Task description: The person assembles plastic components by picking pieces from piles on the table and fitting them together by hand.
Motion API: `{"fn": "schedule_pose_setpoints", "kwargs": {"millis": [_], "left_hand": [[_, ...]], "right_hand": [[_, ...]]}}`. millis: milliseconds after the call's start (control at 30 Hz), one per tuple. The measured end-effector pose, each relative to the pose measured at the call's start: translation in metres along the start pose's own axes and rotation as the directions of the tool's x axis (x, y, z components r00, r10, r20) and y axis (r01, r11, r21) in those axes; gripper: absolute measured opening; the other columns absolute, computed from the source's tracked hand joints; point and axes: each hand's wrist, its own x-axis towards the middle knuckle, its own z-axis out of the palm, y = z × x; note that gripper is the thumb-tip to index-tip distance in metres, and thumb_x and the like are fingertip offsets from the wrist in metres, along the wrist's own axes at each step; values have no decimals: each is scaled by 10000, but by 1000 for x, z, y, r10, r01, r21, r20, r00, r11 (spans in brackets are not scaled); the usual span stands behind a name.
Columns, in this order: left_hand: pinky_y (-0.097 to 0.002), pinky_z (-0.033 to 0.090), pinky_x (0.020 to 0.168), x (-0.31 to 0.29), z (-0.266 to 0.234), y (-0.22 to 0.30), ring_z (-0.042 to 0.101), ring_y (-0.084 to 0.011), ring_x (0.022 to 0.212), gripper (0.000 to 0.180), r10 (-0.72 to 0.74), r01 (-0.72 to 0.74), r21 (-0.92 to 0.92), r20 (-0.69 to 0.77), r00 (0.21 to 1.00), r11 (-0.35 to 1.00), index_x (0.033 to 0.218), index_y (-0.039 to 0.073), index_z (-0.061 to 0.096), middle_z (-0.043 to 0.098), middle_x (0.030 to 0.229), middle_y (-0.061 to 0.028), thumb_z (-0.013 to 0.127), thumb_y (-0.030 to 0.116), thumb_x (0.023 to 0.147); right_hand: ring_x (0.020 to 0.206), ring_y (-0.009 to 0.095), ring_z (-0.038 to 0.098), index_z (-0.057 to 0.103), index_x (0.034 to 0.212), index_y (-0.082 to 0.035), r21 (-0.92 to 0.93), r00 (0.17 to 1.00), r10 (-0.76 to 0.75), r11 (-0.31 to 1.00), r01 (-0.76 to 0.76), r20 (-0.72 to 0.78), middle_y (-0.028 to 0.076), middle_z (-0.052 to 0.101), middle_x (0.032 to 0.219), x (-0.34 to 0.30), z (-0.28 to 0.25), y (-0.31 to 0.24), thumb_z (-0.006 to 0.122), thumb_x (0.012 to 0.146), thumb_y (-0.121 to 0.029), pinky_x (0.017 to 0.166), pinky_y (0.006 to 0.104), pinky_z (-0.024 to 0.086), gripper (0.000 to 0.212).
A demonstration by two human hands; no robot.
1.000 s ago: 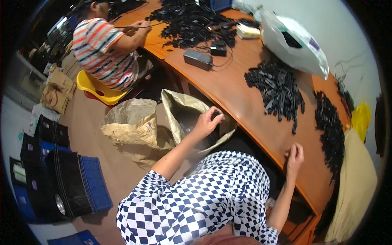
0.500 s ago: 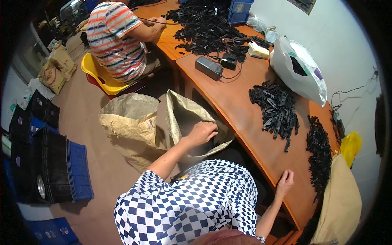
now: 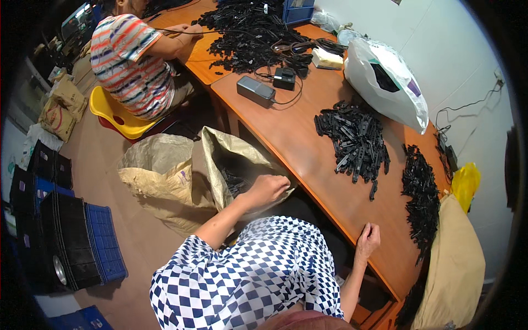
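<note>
My left hand (image 3: 267, 190) is closed over the near right rim of an open woven sack (image 3: 215, 157), against the table edge. Its fingers curl inward, and what they hold, if anything, is hidden. Black plastic pieces (image 3: 233, 181) show inside the sack. My right hand (image 3: 368, 241) rests at the front edge of the orange-brown table (image 3: 316, 168), fingers curled, their contents also hidden. Beyond it lies a pile of slim black plastic parts (image 3: 355, 143). A second heap of black parts (image 3: 421, 198) runs along the table's right side.
A second sack (image 3: 165, 176) stands left of the open one. A co-worker (image 3: 129, 69) sits on a yellow chair (image 3: 113, 115) by a large black heap (image 3: 247, 38). A power adapter (image 3: 256, 91) and a white bag (image 3: 382, 77) are on the table. Crates (image 3: 104, 239) stand at left.
The whole view has shifted. My left hand has moved from over the sack's opening toward its right rim, exposing the black pieces inside. My right hand stays by the table edge.
</note>
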Motion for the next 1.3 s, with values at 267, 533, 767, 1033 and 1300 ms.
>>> {"fn": "schedule_pose_setpoints", "kwargs": {"millis": [267, 533, 767, 1033, 1300], "left_hand": [[-334, 498, 594, 47, 1, 16, 644, -268, 660, 67, -28, -38, -281, -227, 974, 959, 864, 22, 634, 643, 753, -125, 613, 78, 835], [-323, 476, 558, 99, 50, 29, 623, -254, 621, 87, 74, -93, -331, -69, 995, 939, 801, 41, 616, 625, 708, -110, 642, 115, 836], [-357, 457, 533, 99, 47, 31, 594, -296, 597, 138, 37, -63, -270, -98, 995, 961, 783, 31, 577, 570, 660, -135, 630, 143, 845], [-345, 467, 548, 94, 44, 30, 601, -286, 609, 134, -10, -12, -264, -81, 997, 964, 796, 30, 587, 597, 693, -132, 618, 144, 859], [-352, 450, 532, 92, 49, 23, 583, -299, 595, 150, -65, 33, -344, -81, 995, 938, 765, 14, 566, 559, 661, -161, 627, 125, 844]], "right_hand": [[632, 280, 544, 567, 818, 18, 9, 998, 67, 998, -67, 14, 164, 573, 726, -5, -3, -5, 583, 877, -84, 610, 347, 442, 119], [636, 298, 537, 565, 811, 8, 10, 991, 118, 993, -119, 59, 152, 552, 718, -12, -1, -6, 597, 860, -74, 584, 380, 418, 101], [658, 263, 544, 572, 842, 23, 2, 986, 157, 987, -158, 59, 150, 577, 747, -15, -13, -15, 582, 887, -67, 624, 343, 444, 101], [655, 263, 531, 552, 824, 27, 8, 984, 139, 990, -141, 108, 154, 550, 733, -18, -12, -17, 572, 890, -60, 623, 350, 440, 111], [648, 291, 522, 560, 822, 22, 14, 985, 148, 989, -150, 89, 152, 539, 725, -16, -16, -27, 578, 876, -50, 607, 367, 428, 92]]}}
